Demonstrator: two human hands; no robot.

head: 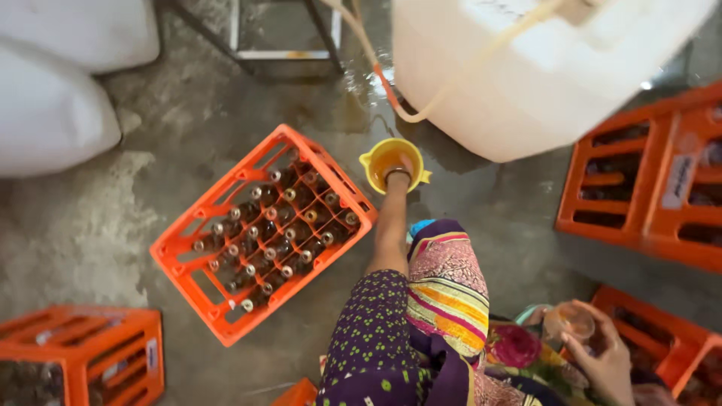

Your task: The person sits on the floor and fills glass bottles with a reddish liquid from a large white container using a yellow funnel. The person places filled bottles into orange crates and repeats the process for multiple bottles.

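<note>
A wet, stained concrete floor [188,120] is occupied by an orange crate [263,233] of bottles, further orange crates [647,180], a white drum [541,68] and white sacks [53,113].

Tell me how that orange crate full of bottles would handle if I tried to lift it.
The orange crate probably lifts heavy: nearly every cell holds a bottle. The bottles look like glass, so likely fragile and rattly. Its rigid-looking plastic grid should keep them upright if kept level.

Bottles [280,239] in crate [174,252], left of funnel [391,162]
</note>
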